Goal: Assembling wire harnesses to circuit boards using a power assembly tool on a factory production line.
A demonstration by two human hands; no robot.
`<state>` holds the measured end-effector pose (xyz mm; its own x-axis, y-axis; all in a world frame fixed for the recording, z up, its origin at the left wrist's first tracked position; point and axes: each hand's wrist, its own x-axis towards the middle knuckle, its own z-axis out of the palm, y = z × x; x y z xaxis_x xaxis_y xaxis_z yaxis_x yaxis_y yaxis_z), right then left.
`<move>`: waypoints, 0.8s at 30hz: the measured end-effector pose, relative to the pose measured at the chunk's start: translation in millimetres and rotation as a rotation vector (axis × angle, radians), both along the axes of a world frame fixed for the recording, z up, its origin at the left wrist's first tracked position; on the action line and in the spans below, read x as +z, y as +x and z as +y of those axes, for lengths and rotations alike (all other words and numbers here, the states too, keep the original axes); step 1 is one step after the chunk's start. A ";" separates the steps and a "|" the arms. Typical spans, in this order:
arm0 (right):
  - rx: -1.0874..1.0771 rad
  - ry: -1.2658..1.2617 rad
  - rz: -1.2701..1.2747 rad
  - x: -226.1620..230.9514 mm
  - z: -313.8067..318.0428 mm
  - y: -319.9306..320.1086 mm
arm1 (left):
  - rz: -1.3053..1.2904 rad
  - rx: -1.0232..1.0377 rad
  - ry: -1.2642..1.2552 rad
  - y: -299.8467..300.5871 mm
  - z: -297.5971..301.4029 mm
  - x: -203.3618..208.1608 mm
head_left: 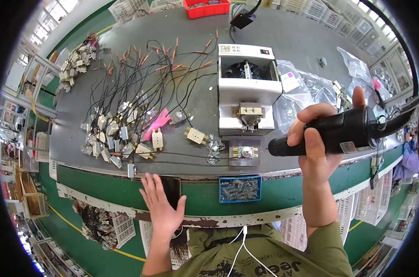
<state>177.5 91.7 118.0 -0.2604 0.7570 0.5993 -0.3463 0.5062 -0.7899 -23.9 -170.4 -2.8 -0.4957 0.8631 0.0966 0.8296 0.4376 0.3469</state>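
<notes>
My right hand grips a black electric screwdriver, held above the table with its nose pointing left. Left of that nose, a small white part with brass tabs and a round metal top sits on a metal fixture block. At the table's near edge my left hand is open, fingers spread, beside a dark phone-like slab. A small grey part on a black wire lies just beyond its fingertips. The blue tray between my hands contains many small coiled metal pieces.
Behind the fixture stands a white screw feeder. Leftward lie a heap of small wired parts, tangled black leads and a pink strip. Clear plastic bags lie right; a red bin sits at the back.
</notes>
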 end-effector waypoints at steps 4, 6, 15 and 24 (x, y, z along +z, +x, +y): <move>-0.001 -0.015 -0.003 -2.4 -2.1 0.1 | -0.111 0.051 -0.098 4.7 -6.2 -18.5; -0.003 -0.010 0.010 -3.4 -3.1 0.8 | -0.106 0.046 -0.102 7.8 -2.8 -17.9; -0.010 -0.030 0.024 0.8 -3.1 5.3 | -0.109 0.059 -0.087 9.7 -4.3 -17.8; -0.026 -0.018 0.028 1.8 -0.1 4.1 | -0.098 0.059 -0.122 11.1 -2.3 -20.8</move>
<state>181.6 91.7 119.9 -0.2237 0.7743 0.5919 -0.3552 0.5007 -0.7894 -12.7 -172.7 -23.6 -0.5475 0.8347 -0.0591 0.7659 0.5283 0.3664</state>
